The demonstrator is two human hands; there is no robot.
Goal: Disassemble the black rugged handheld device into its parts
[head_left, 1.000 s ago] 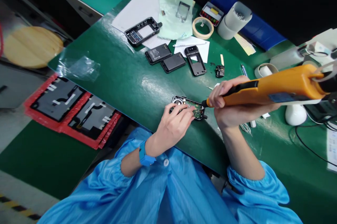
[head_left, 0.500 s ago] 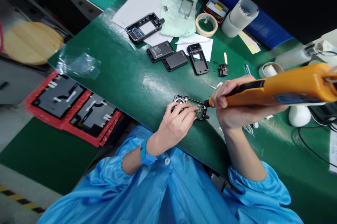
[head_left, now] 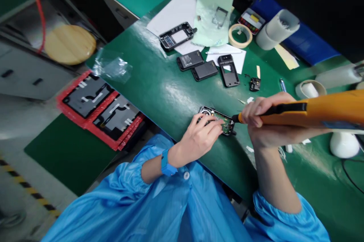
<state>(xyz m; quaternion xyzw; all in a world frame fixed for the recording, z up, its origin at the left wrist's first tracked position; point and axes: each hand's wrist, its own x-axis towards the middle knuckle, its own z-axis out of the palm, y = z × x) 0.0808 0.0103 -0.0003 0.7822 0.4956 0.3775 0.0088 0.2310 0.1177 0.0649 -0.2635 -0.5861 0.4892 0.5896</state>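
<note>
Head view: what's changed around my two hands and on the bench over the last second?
The view has swung left, so the green bench sits further right in the picture. Nothing was taken hold of or let go. The left hand still lies over the circuit board; the right hand still grips the orange tool, tip at the board's end. Tape roll unmoved.

The green tabletop (head_left: 159, 83) carries an open circuit-board housing (head_left: 226, 125), two black packs (head_left: 190, 60), papers (head_left: 173, 9) and a tape roll (head_left: 241, 45)

Smooth plastic screwdriver (head_left: 327, 111), glossy tabletop (head_left: 153, 79), shiny cloth smock (head_left: 159, 208).
</note>
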